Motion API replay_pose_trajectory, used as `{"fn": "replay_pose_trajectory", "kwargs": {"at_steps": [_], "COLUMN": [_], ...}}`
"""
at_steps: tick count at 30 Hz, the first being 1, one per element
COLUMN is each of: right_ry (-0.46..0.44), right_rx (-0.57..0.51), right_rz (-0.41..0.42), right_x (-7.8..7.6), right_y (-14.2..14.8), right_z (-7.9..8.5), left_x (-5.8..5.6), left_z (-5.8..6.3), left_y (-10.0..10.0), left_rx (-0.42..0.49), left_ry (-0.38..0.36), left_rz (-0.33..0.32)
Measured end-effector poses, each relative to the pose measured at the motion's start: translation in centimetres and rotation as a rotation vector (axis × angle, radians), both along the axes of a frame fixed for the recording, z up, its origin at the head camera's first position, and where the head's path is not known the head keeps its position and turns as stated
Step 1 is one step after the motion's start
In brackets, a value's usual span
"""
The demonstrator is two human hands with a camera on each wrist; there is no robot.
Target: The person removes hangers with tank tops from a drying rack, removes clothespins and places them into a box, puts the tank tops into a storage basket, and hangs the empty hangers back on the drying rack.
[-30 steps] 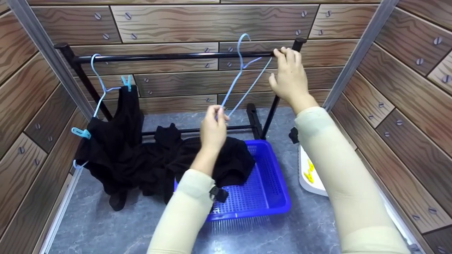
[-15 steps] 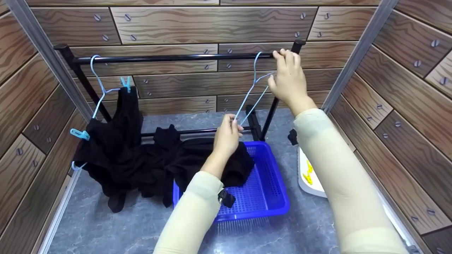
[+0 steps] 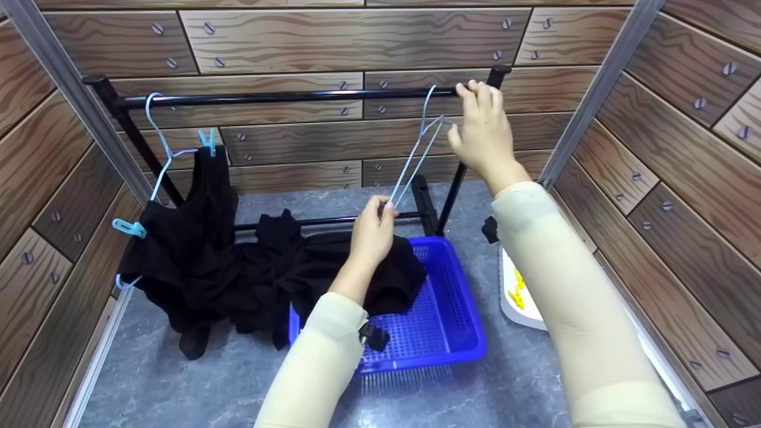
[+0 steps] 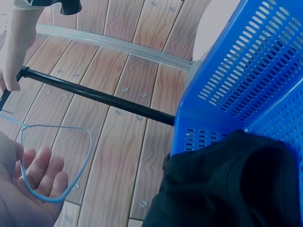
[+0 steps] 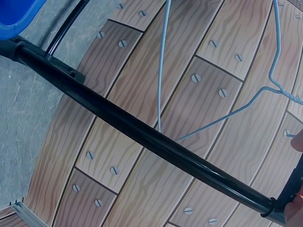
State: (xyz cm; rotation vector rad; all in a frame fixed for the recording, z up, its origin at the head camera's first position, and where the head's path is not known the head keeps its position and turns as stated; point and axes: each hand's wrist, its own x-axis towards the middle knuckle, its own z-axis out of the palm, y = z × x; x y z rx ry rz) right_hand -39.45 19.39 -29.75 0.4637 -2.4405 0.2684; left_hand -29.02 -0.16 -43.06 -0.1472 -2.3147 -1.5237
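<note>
In the head view my left hand (image 3: 373, 232) pinches the lower end of a light blue clothes hanger (image 3: 410, 160). This hanger's hook is over the black top bar of a clothes rack (image 3: 285, 97), toward the right end, and its body slants down to my fingers. My right hand (image 3: 487, 134) holds the same bar near the right post, fingers over it and thumb lower. In the left wrist view the hanger loop (image 4: 87, 151) runs across my left fingers. At the left, a black garment (image 3: 190, 255) hangs from another blue hanger (image 3: 163, 139) with light blue clothespins (image 3: 129, 228).
A blue perforated basket (image 3: 469, 333) stands under the rack with black cloth (image 3: 392, 279) in it. To the right, a white tray (image 3: 523, 318) holds yellow clothespins (image 3: 517, 297), partly behind my right sleeve. Wood-patterned walls enclose three sides.
The hanger in my left hand came down and right, its hook passing from above the bar onto it. Then my left hand shifted slightly left. My right hand stays on the bar.
</note>
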Motion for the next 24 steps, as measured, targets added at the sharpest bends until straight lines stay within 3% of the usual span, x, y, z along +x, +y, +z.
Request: {"fn": "replay_pose_trajectory", "kwargs": {"at_steps": [13, 24], "right_ry": [0.002, 0.019], "right_rx": [-0.004, 0.001], "right_rz": [-0.001, 0.002], "right_x": [0.2, 0.1], "right_y": [0.1, 0.1], "right_z": [0.1, -0.1], "left_x": [1.7, 3.2], "left_z": [0.0, 1.9], "left_y": [-2.5, -6.1], "left_rx": [-0.076, -0.164], "left_ry": [0.089, 0.124], "left_rz": [0.025, 0.109]}}
